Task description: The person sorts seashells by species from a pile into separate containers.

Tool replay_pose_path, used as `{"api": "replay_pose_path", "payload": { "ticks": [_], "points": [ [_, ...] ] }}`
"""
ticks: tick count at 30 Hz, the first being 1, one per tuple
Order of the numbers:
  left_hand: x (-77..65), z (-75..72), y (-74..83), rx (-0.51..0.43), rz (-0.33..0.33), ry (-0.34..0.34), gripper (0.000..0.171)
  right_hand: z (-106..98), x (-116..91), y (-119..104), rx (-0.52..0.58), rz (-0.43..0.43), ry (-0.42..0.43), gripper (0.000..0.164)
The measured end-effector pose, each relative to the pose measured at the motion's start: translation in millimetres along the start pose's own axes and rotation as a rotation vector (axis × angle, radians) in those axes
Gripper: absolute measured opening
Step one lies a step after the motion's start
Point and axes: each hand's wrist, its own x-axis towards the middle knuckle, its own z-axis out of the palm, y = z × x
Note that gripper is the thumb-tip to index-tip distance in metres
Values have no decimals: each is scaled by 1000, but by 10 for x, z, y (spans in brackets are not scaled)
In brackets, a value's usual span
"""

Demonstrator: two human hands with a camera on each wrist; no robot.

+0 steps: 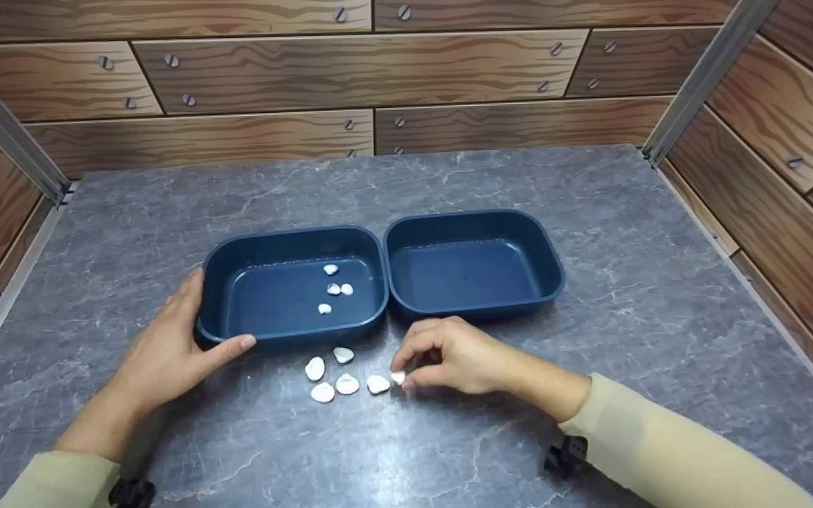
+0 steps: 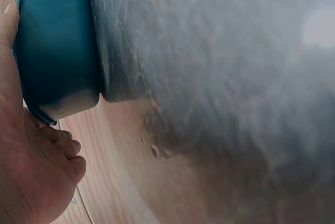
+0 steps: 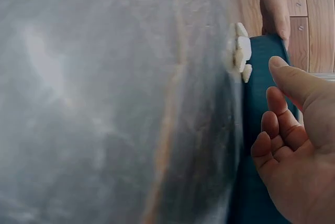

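Several small white seashells (image 1: 347,384) lie on the table in front of the left blue tub (image 1: 293,336). Inside that tub are several more shells (image 1: 331,269). My left hand (image 1: 166,349) grips the tub's near left corner, thumb at the front rim and fingers along the left side. My right hand (image 1: 459,356) is over the right end of the loose shells, and one shell (image 1: 398,379) appears between thumb and forefinger from above. In the right wrist view, thumb (image 3: 278,63) and forefinger stand apart with nothing between them, above the shells (image 3: 244,48).
A second blue tub (image 1: 473,310), with nothing in it, stands against the right side of the first. Under both is a grey marbled tabletop (image 1: 660,296). Wood-patterned panels (image 1: 357,67) wall the back and sides, with metal posts (image 1: 703,77) at the corners.
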Motion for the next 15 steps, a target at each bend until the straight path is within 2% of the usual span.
{"api": "replay_pose_path", "payload": {
  "ticks": [15],
  "points": [
    [-5, -3, -6, -2, -1, -1, 126, -207, 243, -297, 41, -60, 30, 17]
  ]
}}
